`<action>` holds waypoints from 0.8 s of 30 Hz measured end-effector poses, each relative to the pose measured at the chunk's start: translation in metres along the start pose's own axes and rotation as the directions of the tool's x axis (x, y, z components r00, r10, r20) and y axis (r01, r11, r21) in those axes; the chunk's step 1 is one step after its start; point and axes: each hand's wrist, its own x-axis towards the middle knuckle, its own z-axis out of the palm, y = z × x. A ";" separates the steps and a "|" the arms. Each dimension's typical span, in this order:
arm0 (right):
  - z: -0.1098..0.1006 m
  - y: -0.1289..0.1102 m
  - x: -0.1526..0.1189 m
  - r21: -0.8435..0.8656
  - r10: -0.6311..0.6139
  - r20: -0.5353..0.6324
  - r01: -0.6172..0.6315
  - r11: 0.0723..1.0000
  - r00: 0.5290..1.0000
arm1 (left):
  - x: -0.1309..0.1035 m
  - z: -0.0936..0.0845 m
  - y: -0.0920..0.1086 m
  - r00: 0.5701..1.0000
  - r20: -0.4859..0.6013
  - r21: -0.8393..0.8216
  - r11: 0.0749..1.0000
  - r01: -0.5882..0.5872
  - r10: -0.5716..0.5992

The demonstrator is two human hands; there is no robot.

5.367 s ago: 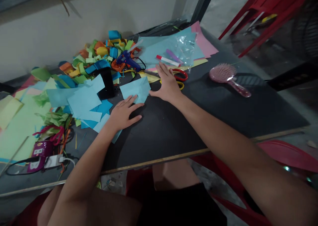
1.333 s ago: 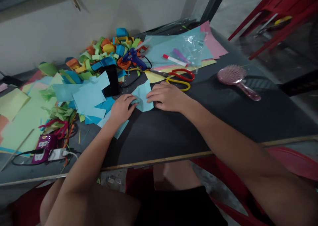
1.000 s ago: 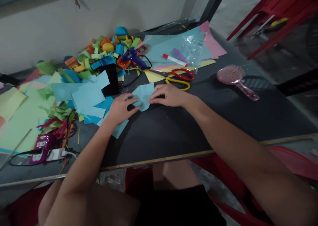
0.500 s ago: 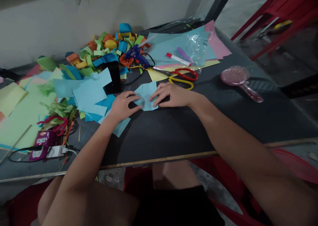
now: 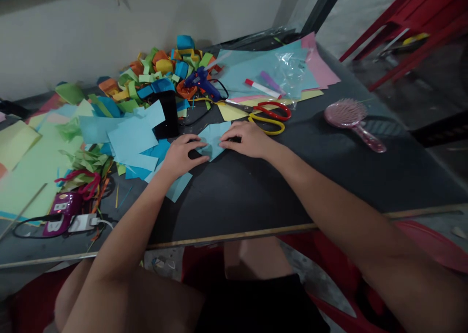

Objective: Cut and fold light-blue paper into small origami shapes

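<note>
A small square of light blue paper (image 5: 213, 137) with creases lies on the dark table between my two hands. My left hand (image 5: 184, 153) grips its left side, thumb and forefinger resting on the sheet. On the opposite side, my right hand (image 5: 244, 139) has its fingertips pinched on the paper, where the lower right corner looks folded inward. Beyond my right hand lie scissors (image 5: 268, 118) with one red and one yellow handle. Loose blue paper pieces (image 5: 133, 140) are heaped beside my left hand, and a black upright object (image 5: 168, 114) stands behind them.
Folded colored paper pieces (image 5: 155, 72) pile up against the wall, with a blue glue gun (image 5: 202, 82) beside them. A marker (image 5: 263, 88) lies on stacked sheets. A pink hairbrush (image 5: 347, 114) is at right; a purple device (image 5: 64, 213) with cables is at left.
My right hand has shifted slightly and its fingers have drawn together. The paper's lower right corner, flat before, now appears turned in. My left hand stays in place.
</note>
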 end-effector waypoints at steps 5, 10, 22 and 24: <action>0.015 -0.005 0.003 0.000 0.108 -0.066 -0.108 0.994 0.992 | 0.000 0.000 0.000 1.000 0.011 0.001 1.000 -0.011 0.011; 0.018 -0.004 0.002 0.073 0.061 -0.072 -0.055 0.996 0.996 | 0.000 0.000 0.003 1.000 0.000 -0.033 0.999 0.009 -0.009; 0.017 -0.008 0.001 0.129 0.147 -0.057 -0.139 0.982 0.988 | -0.002 0.008 0.023 0.986 -0.032 0.032 0.985 0.167 -0.166; 0.016 -0.011 0.001 0.093 0.132 -0.053 -0.127 0.988 0.990 | -0.002 0.007 0.023 0.986 -0.021 0.038 0.986 0.165 -0.164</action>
